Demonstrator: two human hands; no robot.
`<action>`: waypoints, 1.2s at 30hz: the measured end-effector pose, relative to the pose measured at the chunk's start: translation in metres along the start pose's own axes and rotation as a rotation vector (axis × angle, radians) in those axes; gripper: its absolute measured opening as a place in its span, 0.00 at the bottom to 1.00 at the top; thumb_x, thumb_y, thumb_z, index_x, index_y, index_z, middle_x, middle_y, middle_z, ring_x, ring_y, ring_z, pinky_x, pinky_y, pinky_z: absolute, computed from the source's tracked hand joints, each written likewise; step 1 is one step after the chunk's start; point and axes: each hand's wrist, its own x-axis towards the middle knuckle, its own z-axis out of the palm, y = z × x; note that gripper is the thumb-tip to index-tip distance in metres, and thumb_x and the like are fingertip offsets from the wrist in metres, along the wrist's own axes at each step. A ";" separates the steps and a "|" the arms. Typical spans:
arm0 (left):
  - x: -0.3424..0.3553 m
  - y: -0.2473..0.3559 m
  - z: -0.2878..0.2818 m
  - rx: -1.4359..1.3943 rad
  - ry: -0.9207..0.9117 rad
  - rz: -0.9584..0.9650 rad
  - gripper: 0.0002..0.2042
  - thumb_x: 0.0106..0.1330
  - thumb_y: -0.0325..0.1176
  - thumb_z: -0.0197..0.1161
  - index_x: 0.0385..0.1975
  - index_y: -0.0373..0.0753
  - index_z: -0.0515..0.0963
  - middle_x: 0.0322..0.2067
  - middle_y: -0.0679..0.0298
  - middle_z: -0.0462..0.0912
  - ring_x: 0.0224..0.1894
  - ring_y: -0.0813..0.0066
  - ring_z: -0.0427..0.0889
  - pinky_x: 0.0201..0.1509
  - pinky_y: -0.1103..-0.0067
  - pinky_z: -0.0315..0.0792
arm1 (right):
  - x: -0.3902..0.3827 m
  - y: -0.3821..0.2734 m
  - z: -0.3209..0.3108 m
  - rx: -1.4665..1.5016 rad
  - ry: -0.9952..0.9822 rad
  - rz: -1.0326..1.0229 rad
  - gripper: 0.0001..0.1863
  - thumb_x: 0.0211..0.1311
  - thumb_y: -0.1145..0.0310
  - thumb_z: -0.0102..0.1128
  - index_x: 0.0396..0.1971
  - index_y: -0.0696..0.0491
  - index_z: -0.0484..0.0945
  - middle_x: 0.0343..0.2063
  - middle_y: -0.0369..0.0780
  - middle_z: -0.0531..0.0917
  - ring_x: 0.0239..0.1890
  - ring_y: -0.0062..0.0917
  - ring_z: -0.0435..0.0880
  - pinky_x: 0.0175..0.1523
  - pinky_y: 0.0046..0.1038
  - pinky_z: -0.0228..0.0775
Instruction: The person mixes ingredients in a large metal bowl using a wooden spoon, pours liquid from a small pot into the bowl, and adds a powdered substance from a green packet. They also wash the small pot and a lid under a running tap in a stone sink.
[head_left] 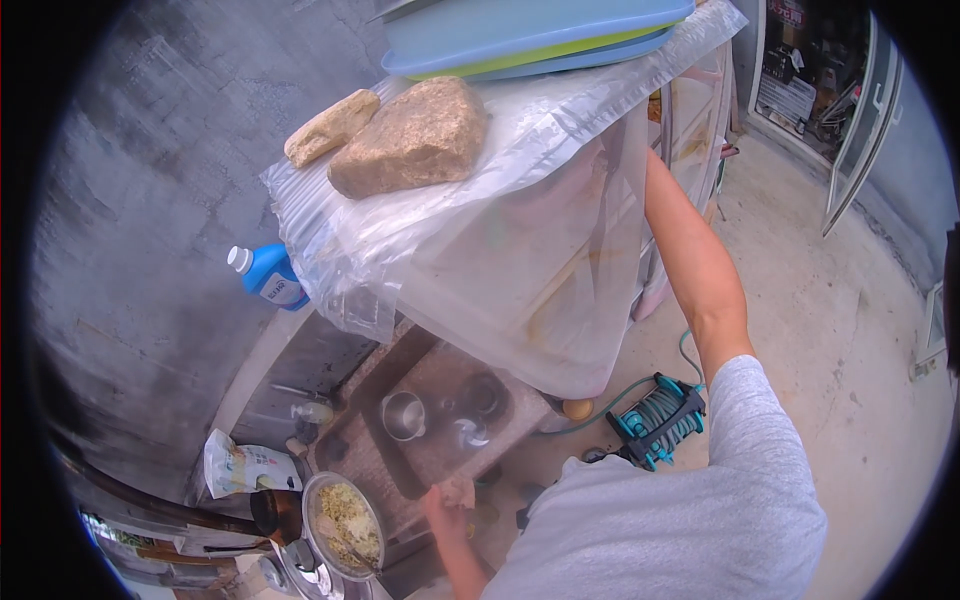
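My left hand is closed beside the near edge of a stone sink. A pinkish-brown, crumpled-looking piece shows at its fingers; I cannot make out what it is. My right forearm reaches up and away past the side of a cloudy plastic sheet. That sheet hangs from a covered rack and hides my right hand and whatever it touches. In the sink stands a round metal bowl. Left of my left hand, a metal pan holds pale yellow, shredded-looking food.
Two rocks weigh down the plastic on top, next to stacked blue and green trays. A blue bottle leans by the wall. On the concrete floor sits a teal hose reel; a glass door stands open at far right.
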 end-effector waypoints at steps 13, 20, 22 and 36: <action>0.008 -0.005 0.018 0.038 0.025 -0.042 0.04 0.79 0.35 0.67 0.45 0.45 0.82 0.45 0.64 0.89 0.52 0.63 0.91 0.58 0.60 0.86 | -0.049 -0.012 -0.099 -0.069 0.470 0.102 0.10 0.77 0.70 0.69 0.48 0.60 0.83 0.35 0.34 0.87 0.35 0.13 0.81 0.40 0.20 0.73; -0.008 0.002 0.032 0.159 -0.093 -0.013 0.10 0.70 0.21 0.61 0.49 0.39 0.81 0.52 0.52 0.89 0.55 0.58 0.89 0.63 0.63 0.85 | -0.159 -0.007 -0.172 -0.100 0.516 0.128 0.07 0.81 0.70 0.66 0.47 0.57 0.79 0.38 0.32 0.86 0.37 0.12 0.81 0.43 0.19 0.74; -0.021 0.011 0.046 0.235 -0.066 0.050 0.15 0.67 0.18 0.59 0.52 0.37 0.81 0.53 0.49 0.89 0.55 0.56 0.89 0.64 0.64 0.85 | -0.191 -0.031 -0.176 -0.046 0.521 0.148 0.07 0.82 0.70 0.65 0.49 0.57 0.79 0.39 0.32 0.85 0.38 0.11 0.81 0.44 0.18 0.74; -0.098 0.150 0.017 1.109 -0.569 0.507 0.34 0.63 0.43 0.80 0.70 0.40 0.81 0.52 0.55 0.84 0.55 0.64 0.81 0.65 0.69 0.75 | -0.557 -0.321 0.111 0.467 -0.234 0.720 0.07 0.83 0.70 0.65 0.50 0.54 0.77 0.42 0.31 0.85 0.41 0.10 0.79 0.49 0.16 0.72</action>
